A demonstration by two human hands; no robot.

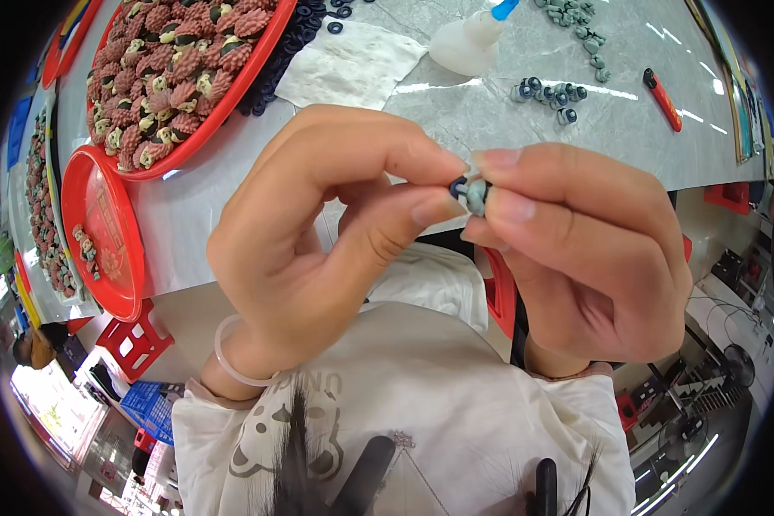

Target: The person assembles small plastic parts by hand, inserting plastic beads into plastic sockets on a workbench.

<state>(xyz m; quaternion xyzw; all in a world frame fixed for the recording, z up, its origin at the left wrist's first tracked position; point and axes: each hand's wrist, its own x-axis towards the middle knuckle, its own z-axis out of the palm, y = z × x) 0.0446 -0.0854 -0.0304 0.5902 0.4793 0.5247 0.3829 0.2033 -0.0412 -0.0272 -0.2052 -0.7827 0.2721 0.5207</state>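
Two bare hands meet above the near edge of a pale grey surface (507,95), pinching one small grey-green piece (475,196) between them. The left hand (318,232) has thumb and forefinger closed on the piece's dark ring end, while the right hand (585,249) has its fingers (525,211) clamped on the other end; the two-sided hold looks meant to steady so small a part close to the eyes, and the fingertips hide most of it. A thin pale bangle (232,361) circles the left wrist, just below the piece, over a white shirt. Left of the piece, a small red tray (103,232) carries a few little figures at the surface's edge. Beyond it, a large red tray (189,73) is heaped with reddish, scaly pieces, a band of dark rings (284,52) along its rim. Straight past the piece lie a white cloth (348,64) and a white bottle with a blue tip (473,39). To the right of that, a cluster of similar grey pieces (546,93) sits within reach, with more grey pieces (576,30) farther back and a red-handled tool (662,99) beside them. The raised hands block the strip of surface directly under them.
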